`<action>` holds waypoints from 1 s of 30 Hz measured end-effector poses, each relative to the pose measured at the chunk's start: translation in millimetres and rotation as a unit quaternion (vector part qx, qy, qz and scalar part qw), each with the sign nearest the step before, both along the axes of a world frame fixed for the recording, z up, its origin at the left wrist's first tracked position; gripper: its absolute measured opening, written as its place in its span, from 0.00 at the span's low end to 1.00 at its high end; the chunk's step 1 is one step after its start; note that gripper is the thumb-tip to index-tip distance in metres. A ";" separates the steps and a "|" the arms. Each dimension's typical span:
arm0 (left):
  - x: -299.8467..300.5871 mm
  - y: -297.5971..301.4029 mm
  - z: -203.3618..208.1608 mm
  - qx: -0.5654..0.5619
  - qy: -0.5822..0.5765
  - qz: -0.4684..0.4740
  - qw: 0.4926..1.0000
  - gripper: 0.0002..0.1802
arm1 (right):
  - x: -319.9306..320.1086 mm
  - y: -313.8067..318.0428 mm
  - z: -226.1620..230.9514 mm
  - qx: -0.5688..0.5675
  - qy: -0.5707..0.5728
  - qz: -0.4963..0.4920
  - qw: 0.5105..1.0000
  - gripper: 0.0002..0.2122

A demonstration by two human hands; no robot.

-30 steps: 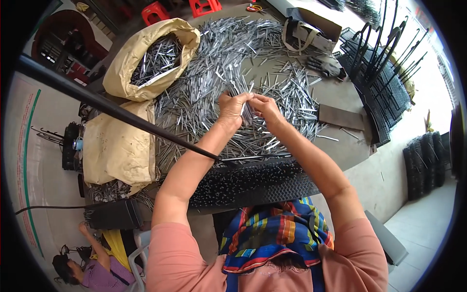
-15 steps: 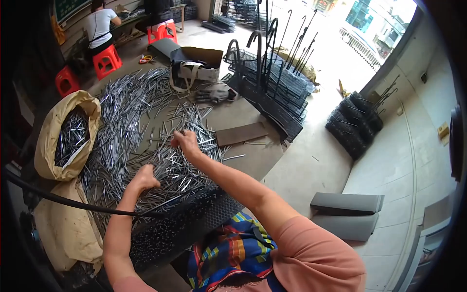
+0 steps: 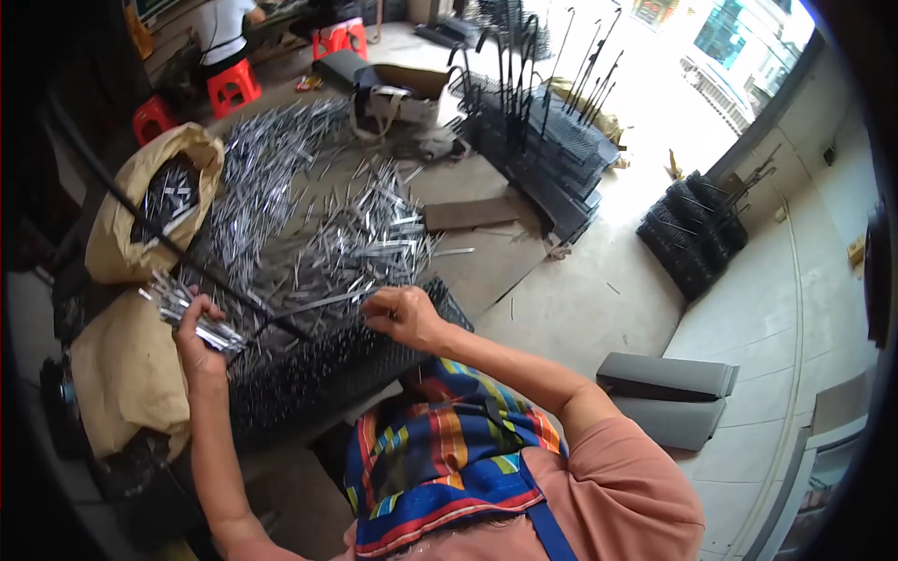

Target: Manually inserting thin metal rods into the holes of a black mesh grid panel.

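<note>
A bundle of thin silver metal strips (image 3: pixel 221 335) lies in my left hand (image 3: pixel 198 348), the fingers wrapped round it and the strip ends fanning out. My right hand (image 3: pixel 412 318) is closed at the back edge of a black perforated panel (image 3: pixel 309 369), which lies in front of me with many small bits standing in its holes. What the right fingers pinch, if anything, is too small to make out. Beyond both hands, loose metal strips (image 3: pixel 374 229) are heaped on the table (image 3: pixel 477 182). A black rod (image 3: pixel 150 206) slants across from upper left to the panel.
At left stands an open paper sack (image 3: pixel 112 229) of strips, above another brown sack (image 3: pixel 131 374). A flat brown piece (image 3: pixel 472 213) and an open box (image 3: pixel 426 89) lie on the table. Black mesh racks (image 3: pixel 552 140) stand beyond. A person (image 3: pixel 220 33) sits near red stools (image 3: pixel 232 89).
My left hand has drawn back left from the heap, lifting a bundle of strips. The right hand has come back from the heap to the panel. The black rod's far end has swung upward.
</note>
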State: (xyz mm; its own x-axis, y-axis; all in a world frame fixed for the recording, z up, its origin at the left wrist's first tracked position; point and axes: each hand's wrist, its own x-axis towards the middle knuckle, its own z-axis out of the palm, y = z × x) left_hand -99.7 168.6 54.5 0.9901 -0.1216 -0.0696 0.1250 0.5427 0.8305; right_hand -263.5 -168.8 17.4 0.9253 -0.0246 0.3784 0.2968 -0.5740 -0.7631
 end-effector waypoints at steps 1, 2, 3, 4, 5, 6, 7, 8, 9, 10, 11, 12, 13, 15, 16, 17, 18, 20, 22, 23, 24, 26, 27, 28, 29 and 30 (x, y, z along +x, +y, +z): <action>-36.6 -17.4 13.9 -0.011 -0.020 -0.045 0.999 0.20 | -13.7 10.6 -0.9 0.040 -0.002 0.040 0.998 0.12; -71.7 -33.9 11.5 -0.010 -0.006 -0.050 0.999 0.22 | -23.2 20.9 2.0 0.042 -0.004 0.061 0.997 0.15; -107.3 -48.1 1.0 -0.027 0.005 -0.070 0.997 0.21 | -26.0 30.1 6.7 0.046 -0.004 0.083 0.995 0.19; -144.3 -63.6 -9.2 -0.027 0.034 -0.074 0.996 0.17 | -27.4 40.3 16.0 0.038 -0.010 0.109 0.993 0.21; -173.2 -74.6 -26.4 -0.027 0.077 -0.114 0.990 0.12 | -29.7 49.0 22.0 0.027 -0.018 0.128 0.991 0.24; -203.1 -83.8 -45.3 -0.008 0.148 -0.126 0.981 0.12 | -33.1 58.5 19.3 0.020 -0.041 0.151 0.988 0.25; -226.3 -93.3 -68.3 -0.045 0.149 -0.173 0.973 0.15 | -31.9 65.2 16.8 0.006 -0.070 0.175 0.982 0.27; -249.6 -101.7 -80.7 -0.074 0.135 -0.190 0.970 0.19 | -35.6 73.3 10.5 0.015 -0.063 0.217 0.974 0.26; -265.4 -99.7 -94.5 -0.070 0.143 -0.180 0.971 0.19 | -42.5 77.5 -0.2 0.023 -0.058 0.225 0.972 0.26; -279.3 -97.2 -109.5 -0.073 0.196 -0.203 0.957 0.21 | -52.7 78.8 -17.3 0.055 0.041 0.319 0.945 0.25; -287.0 -97.1 -116.4 -0.077 0.246 -0.224 0.940 0.22 | -62.2 78.5 -31.1 0.081 0.136 0.409 0.898 0.24; -291.8 -99.3 -109.0 -0.077 0.252 -0.217 0.940 0.22 | -76.7 78.7 -37.6 0.100 0.187 0.424 0.881 0.22; -293.6 -103.0 -100.5 -0.052 0.233 -0.229 0.944 0.22 | -83.2 71.4 -41.2 0.104 0.190 0.428 0.877 0.22; -297.8 -100.4 -102.0 -0.022 0.227 -0.236 0.945 0.23 | -97.3 63.0 -43.6 0.227 0.276 0.369 0.858 0.20; -296.6 -98.4 -111.8 0.031 0.200 -0.268 0.942 0.24 | -102.5 62.8 -48.5 0.269 0.259 0.353 0.858 0.21; -292.5 -99.7 -114.1 0.081 0.168 -0.308 0.933 0.26 | -108.4 63.5 -52.9 0.334 0.211 0.293 0.871 0.20; -288.3 -99.2 -115.5 0.067 0.177 -0.320 0.928 0.19 | -111.9 62.6 -56.4 0.444 0.245 0.188 0.841 0.16; -285.3 -99.4 -118.2 -0.018 0.229 -0.302 0.925 0.15 | -113.7 52.3 -66.0 0.530 0.295 0.028 0.795 0.11; -282.4 -97.5 -123.9 -0.049 0.252 -0.299 0.919 0.15 | -118.1 19.7 -95.5 0.360 0.374 0.003 0.854 0.08; -280.0 -94.9 -127.7 -0.051 0.256 -0.300 0.918 0.15 | -123.2 15.5 -97.4 0.362 0.381 -0.002 0.851 0.08; -279.9 -92.7 -130.5 -0.054 0.259 -0.300 0.916 0.16 | -128.3 12.8 -99.4 0.312 0.393 0.053 0.863 0.08; -280.5 -91.1 -130.6 -0.059 0.266 -0.301 0.914 0.16 | -130.5 13.2 -104.1 0.210 0.324 0.177 0.905 0.07; -279.6 -91.7 -129.4 -0.063 0.264 -0.301 0.914 0.17 | -130.2 16.4 -105.9 0.211 0.326 0.176 0.905 0.07; -279.4 -92.4 -129.0 -0.063 0.256 -0.297 0.918 0.17 | -129.1 21.7 -107.7 0.225 0.351 0.258 0.871 0.08; -280.7 -91.3 -130.2 -0.062 0.257 -0.296 0.918 0.17 | -127.1 29.2 -106.4 0.238 0.373 0.339 0.831 0.09; -282.7 -89.7 -131.8 -0.074 0.253 -0.268 0.927 0.16 | -125.3 35.3 -102.4 0.229 0.390 0.351 0.820 0.10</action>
